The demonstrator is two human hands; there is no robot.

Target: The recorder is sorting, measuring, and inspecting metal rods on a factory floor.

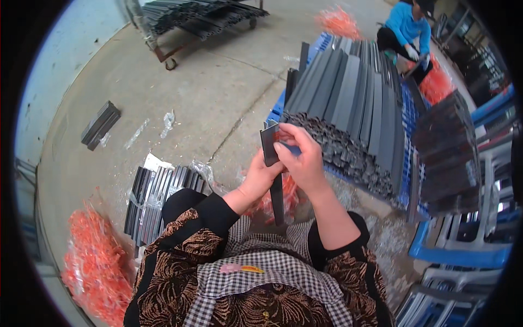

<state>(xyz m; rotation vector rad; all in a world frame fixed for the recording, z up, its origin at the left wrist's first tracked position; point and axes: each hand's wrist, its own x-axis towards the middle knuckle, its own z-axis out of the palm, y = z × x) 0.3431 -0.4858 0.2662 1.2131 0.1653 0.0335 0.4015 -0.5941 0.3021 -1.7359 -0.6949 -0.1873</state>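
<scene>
A dark grey metal profile (277, 199) stands upright in front of me, its channelled end at the top. My left hand (260, 177) is closed around it below that end. Higher up, my right hand (301, 154) has its thumb and fingers pinched at the profile's upper edge, where a bit of orange-red shows. Whether that bit is film or tape I cannot tell. Just beyond my right hand lies a big stack of similar dark profiles (348, 92) on a blue pallet (406, 131).
Orange plastic scraps (95, 261) are heaped at the lower left beside bundled profiles (158, 196). A short bundle (101, 125) lies on the floor. A loaded wheeled rack (201, 19) stands far off. A co-worker in blue (406, 27) crouches at upper right. White and blue frames (463, 248) stand at right.
</scene>
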